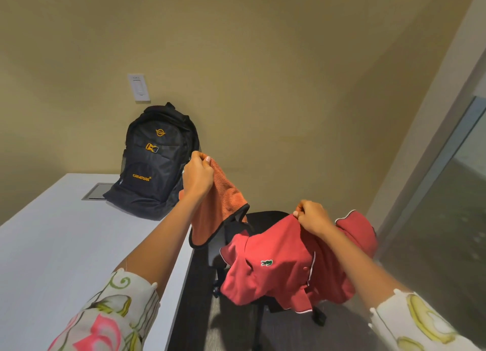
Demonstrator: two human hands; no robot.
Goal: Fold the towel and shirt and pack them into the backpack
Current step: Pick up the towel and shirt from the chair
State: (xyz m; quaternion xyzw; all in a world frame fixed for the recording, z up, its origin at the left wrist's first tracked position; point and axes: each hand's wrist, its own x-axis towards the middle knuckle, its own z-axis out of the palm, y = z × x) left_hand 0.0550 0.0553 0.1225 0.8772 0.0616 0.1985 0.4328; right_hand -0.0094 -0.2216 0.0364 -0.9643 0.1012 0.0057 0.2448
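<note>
Orange towel (220, 206) with a dark bound edge hangs in the middle of the frame, gathered at its top in the left hand (197, 175). That hand's fingers are curled tight round the cloth with the thumb pressed on top, and the towel drops freely below the wrist, just off the right edge of the white table (65, 232).

Lower and to the right of centre, the right hand (313, 216) pinches a fold of the red polo shirt (278, 264) between thumb and curled fingers, lifting it into a peak. The shirt, with a small green crocodile emblem and white-trimmed placket, is draped over a black chair (268, 215), whose back shows just behind it and whose base shows below its hem.

In the left-centre of the frame the black backpack (155, 164) stands upright at the far end of the table, leaning against the beige wall, its front with orange lettering facing the camera. Its pockets look closed from this side, and nothing of its inside can be seen. A grey recessed panel (97, 191) sits in the tabletop just left of the backpack's base, and a white wall plate (138, 87) is above it. Both forearms emerge from floral sleeves at the bottom corners.
</note>
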